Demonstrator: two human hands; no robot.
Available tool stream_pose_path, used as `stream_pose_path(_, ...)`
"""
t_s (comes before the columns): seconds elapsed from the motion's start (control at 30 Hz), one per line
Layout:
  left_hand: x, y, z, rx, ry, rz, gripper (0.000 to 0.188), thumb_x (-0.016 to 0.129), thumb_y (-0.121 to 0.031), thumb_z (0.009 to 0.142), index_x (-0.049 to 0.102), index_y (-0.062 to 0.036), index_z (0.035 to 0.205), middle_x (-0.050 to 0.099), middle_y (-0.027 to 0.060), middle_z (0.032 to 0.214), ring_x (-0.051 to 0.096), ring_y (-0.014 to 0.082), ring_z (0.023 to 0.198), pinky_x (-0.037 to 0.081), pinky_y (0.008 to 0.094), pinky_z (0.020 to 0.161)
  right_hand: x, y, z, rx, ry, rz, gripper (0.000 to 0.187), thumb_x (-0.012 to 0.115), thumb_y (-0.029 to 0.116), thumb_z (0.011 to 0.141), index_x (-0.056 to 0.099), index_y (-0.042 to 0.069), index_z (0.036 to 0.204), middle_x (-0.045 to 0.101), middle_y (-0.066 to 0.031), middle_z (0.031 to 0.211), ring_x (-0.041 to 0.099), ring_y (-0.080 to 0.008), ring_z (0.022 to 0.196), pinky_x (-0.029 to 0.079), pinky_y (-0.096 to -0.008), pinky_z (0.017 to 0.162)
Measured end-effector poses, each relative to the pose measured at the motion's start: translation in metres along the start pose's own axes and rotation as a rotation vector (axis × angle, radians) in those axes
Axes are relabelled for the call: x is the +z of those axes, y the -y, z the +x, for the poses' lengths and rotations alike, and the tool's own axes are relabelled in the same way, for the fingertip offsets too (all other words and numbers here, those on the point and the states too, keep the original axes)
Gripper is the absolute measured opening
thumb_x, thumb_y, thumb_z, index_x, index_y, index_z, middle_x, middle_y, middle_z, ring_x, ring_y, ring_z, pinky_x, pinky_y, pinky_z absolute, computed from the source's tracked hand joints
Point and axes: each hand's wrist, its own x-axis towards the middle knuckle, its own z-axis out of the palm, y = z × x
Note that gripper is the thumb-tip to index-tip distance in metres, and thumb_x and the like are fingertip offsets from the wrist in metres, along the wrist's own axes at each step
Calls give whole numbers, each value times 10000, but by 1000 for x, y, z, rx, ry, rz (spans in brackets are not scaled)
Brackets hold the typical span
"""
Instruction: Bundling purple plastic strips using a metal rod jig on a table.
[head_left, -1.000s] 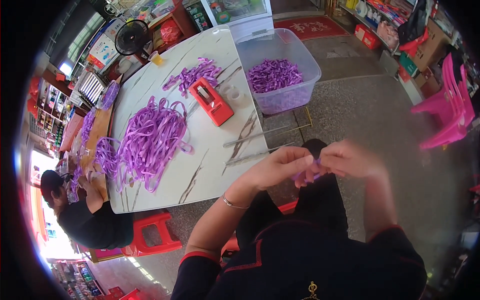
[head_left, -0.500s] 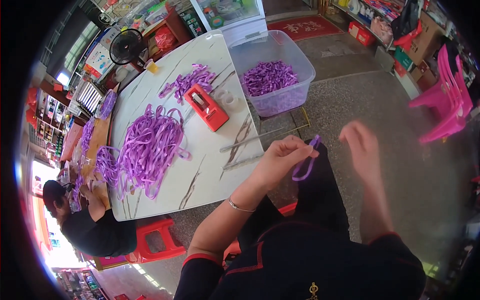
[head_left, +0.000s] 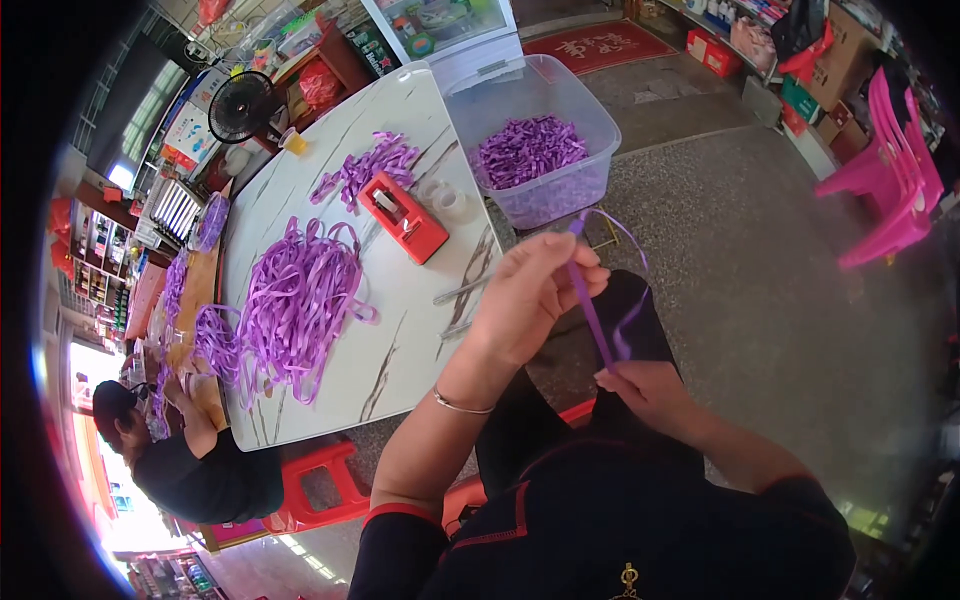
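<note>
A narrow purple ribbon (head_left: 594,320) runs taut between my two hands, and a loose loop of it curves out to the right. My left hand (head_left: 540,290) pinches its upper end near the table's right edge. Lower down, over my dark trousers, my right hand (head_left: 650,398) grips the other end between thumb and fingers. On the marble-patterned table (head_left: 400,330) to my left lie a big heap of purple ribbon loops (head_left: 300,300) and a smaller bunch of purple ribbon pieces (head_left: 370,168). A red tape dispenser (head_left: 403,218) stands beside the smaller bunch.
Beyond my hands stands a clear plastic bin (head_left: 590,150) partly filled with purple ribbon pieces. Tape rolls (head_left: 448,200) and long metal scissors or tweezers (head_left: 465,290) lie on the table. A co-worker (head_left: 190,450) sits at the far left; a pink chair (head_left: 890,190) is at right.
My right hand has come in from the right and down, taking hold of the ribbon. My left hand has risen slightly leftward, and the ribbon is now stretched.
</note>
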Motion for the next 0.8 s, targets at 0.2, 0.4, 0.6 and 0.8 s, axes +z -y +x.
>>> stream_pose_path(0.2, -28, -19, -5, 136, -106, -127, 203, 471, -197, 898, 546, -29, 813, 612, 97, 904, 582, 149, 698, 500, 285, 679, -12, -41, -32, -179, -58, -359, 102, 593, 133, 818, 625, 50, 867, 635, -111, 806, 618, -274, 728, 508, -348, 646)
stream_pose_path(0.4, -44, -18, -11, 84, -262, -189, 191, 454, -172, 890, 524, -36, 776, 609, 98, 936, 537, 111, 638, 473, 257, 623, -28, -45, -37, -274, 14, -482, 101, 623, 123, 775, 622, 54, 848, 635, -96, 920, 615, -250, 816, 510, -342, 672)
stream_pose_path(0.6, -53, -13, -36, -12, -114, -81, 200, 458, -143, 872, 528, -17, 734, 608, 116, 861, 463, 105, 544, 404, 236, 528, -81, -62, -8, -311, -138, -872, 127, 607, 67, 757, 611, 21, 875, 629, -119, 924, 598, -273, 847, 495, -348, 743)
stream_pose_path(0.8, -62, -9, -62, -303, -6, 271, 175, 492, -78, 825, 545, 11, 684, 602, 157, 767, 397, 84, 423, 349, 215, 422, -116, -26, 27, -333, -342, -848, 263, 570, 5, 768, 611, 47, 1024, 626, -128, 963, 597, -296, 866, 488, -374, 755)
